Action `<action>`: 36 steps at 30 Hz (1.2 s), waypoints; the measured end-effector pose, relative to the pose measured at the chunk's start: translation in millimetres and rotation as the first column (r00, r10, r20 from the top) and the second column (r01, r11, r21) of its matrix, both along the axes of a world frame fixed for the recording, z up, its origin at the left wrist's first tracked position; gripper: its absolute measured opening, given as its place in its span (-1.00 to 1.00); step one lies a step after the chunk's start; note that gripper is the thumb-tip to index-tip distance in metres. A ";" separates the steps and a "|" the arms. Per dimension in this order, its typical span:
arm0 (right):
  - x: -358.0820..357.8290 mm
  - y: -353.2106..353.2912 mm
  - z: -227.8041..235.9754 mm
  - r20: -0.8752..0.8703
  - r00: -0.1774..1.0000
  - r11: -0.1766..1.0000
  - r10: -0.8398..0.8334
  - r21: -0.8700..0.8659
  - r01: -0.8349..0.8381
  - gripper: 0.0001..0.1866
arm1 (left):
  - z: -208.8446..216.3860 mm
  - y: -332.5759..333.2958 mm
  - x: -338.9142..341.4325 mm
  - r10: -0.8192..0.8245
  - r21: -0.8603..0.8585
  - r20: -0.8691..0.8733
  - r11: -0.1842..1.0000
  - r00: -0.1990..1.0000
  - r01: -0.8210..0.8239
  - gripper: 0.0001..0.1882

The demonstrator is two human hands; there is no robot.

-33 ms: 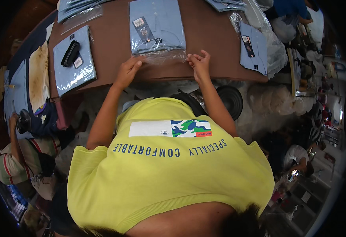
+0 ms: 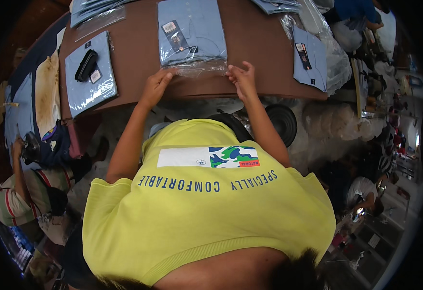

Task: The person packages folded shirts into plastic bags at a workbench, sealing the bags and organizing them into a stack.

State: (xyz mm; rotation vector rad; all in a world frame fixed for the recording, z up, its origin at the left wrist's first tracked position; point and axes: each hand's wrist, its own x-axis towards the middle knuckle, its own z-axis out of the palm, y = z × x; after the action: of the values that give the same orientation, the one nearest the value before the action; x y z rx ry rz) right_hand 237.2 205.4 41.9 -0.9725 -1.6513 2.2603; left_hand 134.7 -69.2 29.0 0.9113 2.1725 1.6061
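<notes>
A folded light-blue shirt (image 2: 199, 29) in a clear plastic bag lies in front of me on the brown table (image 2: 250, 43), with a dark hang tag (image 2: 174, 36) on it. The bag's loose clear flap (image 2: 202, 69) sticks out at the near end. My left hand (image 2: 156, 88) pinches the flap's left corner between thumb and fingers. At the right corner, the thumb and index finger of my right hand (image 2: 243, 81) close on the plastic, its other fingers loosely bent.
To the left lies another bagged shirt (image 2: 91, 79) with a black rolled band (image 2: 86, 65) on it. A tagged shirt (image 2: 310, 60) sits at the right beside clear plastic (image 2: 337, 72). Stacked shirts (image 2: 93, 10) stand at the far left. At left, a co-worker's hand (image 2: 17, 147) holds an iron (image 2: 30, 147).
My right hand has shifted very slightly to the left, its fingers still at the bag's corner. The co-worker's iron at left has moved a little.
</notes>
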 end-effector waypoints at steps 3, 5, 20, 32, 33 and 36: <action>0.7 -3.3 0.6 -0.013 0.995 0.990 0.102 -0.097 -0.103 -0.34 | 1.8 2.3 -2.7 -0.010 0.030 0.041 1.000 0.999 0.009 -0.59; -0.1 -1.8 -6.5 -0.035 0.994 0.987 0.104 -0.122 -0.107 -0.38 | 2.3 2.6 -3.2 -0.027 0.002 -0.012 1.000 1.000 0.027 -0.59; 29.9 29.6 1.5 0.181 0.940 0.941 0.288 -0.235 -0.243 -0.61 | 3.9 -15.7 12.2 -0.333 -0.492 -0.285 0.856 0.899 0.161 -0.60; 54.2 0.8 -6.4 0.130 0.959 0.965 0.251 -0.116 -0.237 -0.53 | 19.5 94.0 -20.5 -0.058 -0.358 -0.740 0.878 0.670 -0.319 -0.47; 54.2 0.5 -7.0 0.125 0.960 0.966 0.251 -0.095 -0.240 -0.53 | -3.2 105.8 -21.9 -0.089 -0.429 -0.734 0.830 0.673 -0.358 -0.45; 64.0 -1.0 -9.2 0.121 0.973 0.980 0.197 -0.065 -0.190 -0.53 | -24.5 116.8 -23.0 -0.091 -0.467 -0.713 0.802 0.695 -0.374 -0.41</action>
State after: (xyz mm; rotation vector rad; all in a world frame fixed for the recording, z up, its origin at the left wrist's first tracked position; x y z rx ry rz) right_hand 301.2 204.4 32.6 -1.0284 -1.8206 2.4231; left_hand 111.7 47.5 4.5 1.2944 3.0661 0.4936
